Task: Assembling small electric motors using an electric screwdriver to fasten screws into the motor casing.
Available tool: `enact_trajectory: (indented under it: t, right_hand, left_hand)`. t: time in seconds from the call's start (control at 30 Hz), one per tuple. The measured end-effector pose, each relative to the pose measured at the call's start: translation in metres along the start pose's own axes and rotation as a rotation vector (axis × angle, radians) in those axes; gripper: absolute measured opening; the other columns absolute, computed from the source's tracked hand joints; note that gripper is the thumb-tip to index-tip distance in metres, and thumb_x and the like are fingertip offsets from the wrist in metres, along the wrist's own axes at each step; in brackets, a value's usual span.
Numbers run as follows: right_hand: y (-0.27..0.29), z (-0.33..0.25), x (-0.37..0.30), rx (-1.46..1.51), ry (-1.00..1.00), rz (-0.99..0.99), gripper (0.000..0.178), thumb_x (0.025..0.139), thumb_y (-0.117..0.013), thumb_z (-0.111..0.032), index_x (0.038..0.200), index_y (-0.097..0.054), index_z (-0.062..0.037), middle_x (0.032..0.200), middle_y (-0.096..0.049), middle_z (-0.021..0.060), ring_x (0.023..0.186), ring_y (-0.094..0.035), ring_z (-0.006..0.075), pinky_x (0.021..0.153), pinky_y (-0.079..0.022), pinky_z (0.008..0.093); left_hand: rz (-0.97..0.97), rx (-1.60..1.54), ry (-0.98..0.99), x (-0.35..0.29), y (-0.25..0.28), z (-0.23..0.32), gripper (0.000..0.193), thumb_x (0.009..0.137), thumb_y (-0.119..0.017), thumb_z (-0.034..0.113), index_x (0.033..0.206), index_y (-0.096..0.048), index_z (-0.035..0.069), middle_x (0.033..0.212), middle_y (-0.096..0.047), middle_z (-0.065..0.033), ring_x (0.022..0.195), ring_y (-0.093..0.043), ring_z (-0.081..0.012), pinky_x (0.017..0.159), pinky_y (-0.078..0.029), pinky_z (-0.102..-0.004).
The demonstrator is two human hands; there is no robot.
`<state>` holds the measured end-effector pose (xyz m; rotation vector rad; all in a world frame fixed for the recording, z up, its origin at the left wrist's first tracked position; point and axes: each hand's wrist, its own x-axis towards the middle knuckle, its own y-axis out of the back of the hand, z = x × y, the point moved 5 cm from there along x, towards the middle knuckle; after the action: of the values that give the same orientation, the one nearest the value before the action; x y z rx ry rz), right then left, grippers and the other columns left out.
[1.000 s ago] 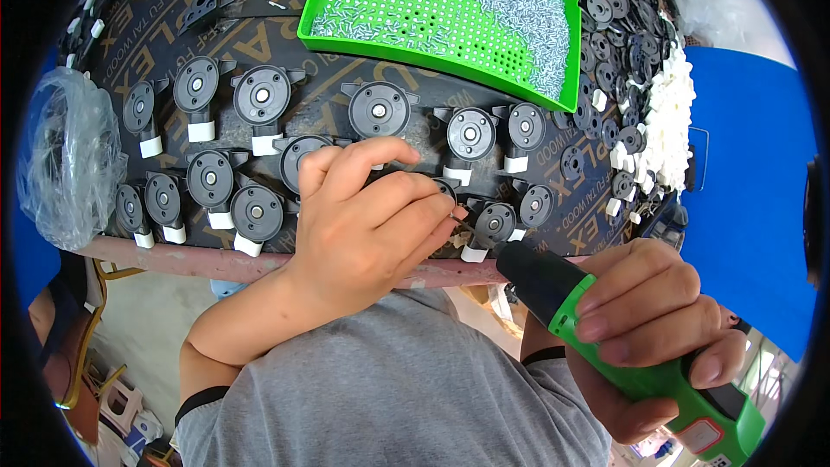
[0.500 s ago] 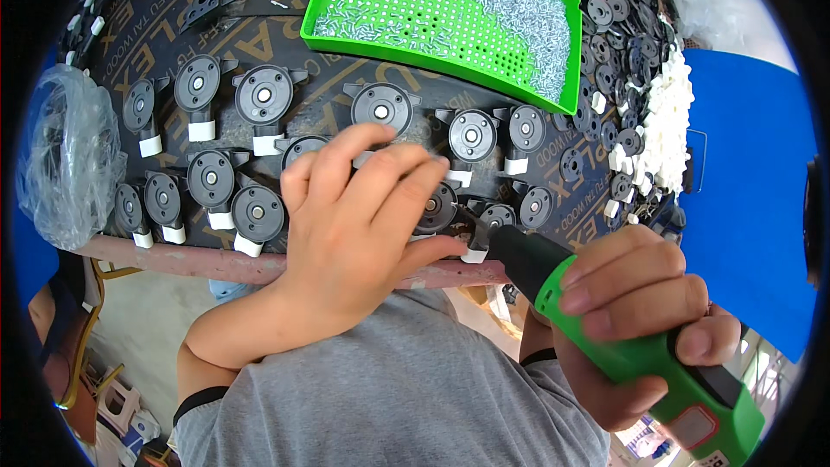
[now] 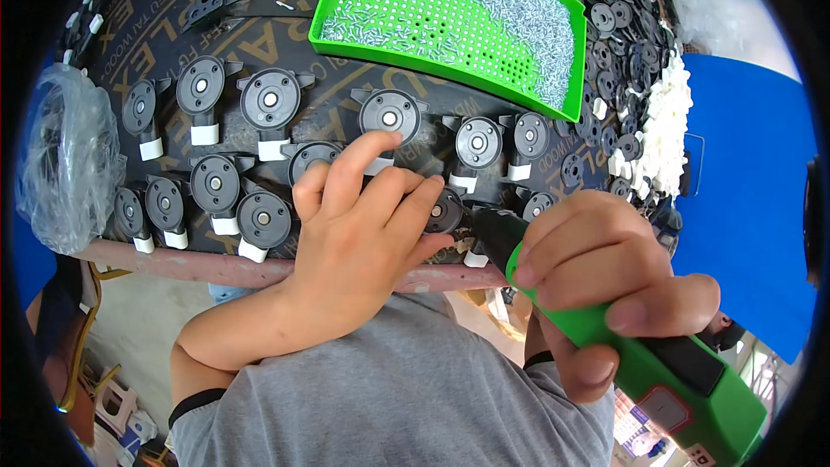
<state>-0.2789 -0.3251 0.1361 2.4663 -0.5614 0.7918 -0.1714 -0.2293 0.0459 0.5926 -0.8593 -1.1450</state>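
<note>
My right hand (image 3: pixel 605 268) is wrapped round a green and black electric screwdriver (image 3: pixel 571 316), its nose slanting toward the upper left. The tip meets the right side of a black disc-shaped plastic part (image 3: pixel 445 210) near the table's front edge; the exact contact is too small to tell. Against that part, my left hand (image 3: pixel 350 229) has its thumb below and a fingertip above, pinching it. Another finger is raised at the rim of a second disc part (image 3: pixel 389 118). Part of the row is hidden behind my left hand.
More black disc parts with white end caps (image 3: pixel 270 99) stand in rows on the dark table. A green perforated tray (image 3: pixel 450 65) of small screws lies at the back. Loose black discs (image 3: pixel 605 17) and white caps (image 3: pixel 666 121) are heaped right; a clear plastic bag (image 3: pixel 69 160) sits left.
My right hand and the screwdriver have moved left and slightly up, closer to the part. My left hand stays nearly in place over the same part.
</note>
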Motion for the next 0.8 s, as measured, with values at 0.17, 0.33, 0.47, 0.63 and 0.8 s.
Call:
enact_trajectory:
  t: [0.17, 0.33, 0.47, 0.63, 0.8]
  right_hand:
    - [-0.002, 0.002, -0.005, -0.085, -0.088, 0.214, 0.033, 0.096, -0.061, -0.027, 0.111, -0.04, -0.0072, 0.071, -0.057, 0.0089, 0.058, -0.059, 0.0223, 0.049, -0.049, 0.0328]
    - [0.014, 0.008, -0.001, -0.031, -0.093, 0.124, 0.034, 0.095, -0.063, -0.027, 0.111, -0.041, -0.0063, 0.068, -0.057, 0.0097, 0.057, -0.057, 0.0226, 0.049, -0.049, 0.0333]
    - [0.031, 0.02, 0.006, 0.101, -0.167, 0.269, 0.035, 0.093, -0.067, -0.028, 0.108, -0.044, -0.007, 0.066, -0.057, 0.0096, 0.054, -0.057, 0.0217, 0.046, -0.049, 0.0323]
    - [0.046, 0.018, 0.027, 0.097, 0.065, -0.166, 0.04, 0.089, -0.071, -0.024, 0.112, -0.044, -0.0063, 0.069, -0.059, 0.009, 0.054, -0.059, 0.0209, 0.044, -0.05, 0.0288]
    - [0.071, 0.009, 0.017, -0.115, 0.004, 0.429, 0.029, 0.094, -0.048, -0.024, 0.115, -0.046, -0.0044, 0.07, -0.054, 0.0122, 0.062, -0.054, 0.0232, 0.059, -0.049, 0.0367]
  left_hand:
    - [-0.004, 0.009, -0.007, -0.001, -0.002, -0.002, 0.048, 0.067, -0.079, 0.031, 0.109, -0.068, 0.011, 0.105, -0.06, 0.0033, 0.125, -0.046, -0.0224, 0.093, -0.028, -0.042]
    - [0.0, 0.035, -0.019, -0.002, -0.009, -0.001, 0.051, 0.074, -0.076, 0.04, 0.117, -0.069, 0.014, 0.107, -0.062, 0.0047, 0.122, -0.047, -0.0241, 0.095, -0.028, -0.0417]
    - [0.012, 0.048, 0.0, 0.002, -0.009, 0.002, 0.052, 0.077, -0.074, 0.041, 0.12, -0.068, 0.013, 0.11, -0.063, 0.0038, 0.121, -0.048, -0.0243, 0.095, -0.028, -0.0414]
    - [-0.007, 0.079, 0.0, 0.004, -0.012, 0.001, 0.052, 0.078, -0.073, 0.043, 0.119, -0.068, 0.012, 0.109, -0.063, 0.0032, 0.12, -0.048, -0.0252, 0.095, -0.027, -0.0413]
    - [0.016, 0.128, -0.045, 0.007, -0.011, 0.004, 0.049, 0.081, -0.069, 0.045, 0.117, -0.067, 0.012, 0.109, -0.061, 0.0033, 0.12, -0.049, -0.0213, 0.091, -0.026, -0.0393]
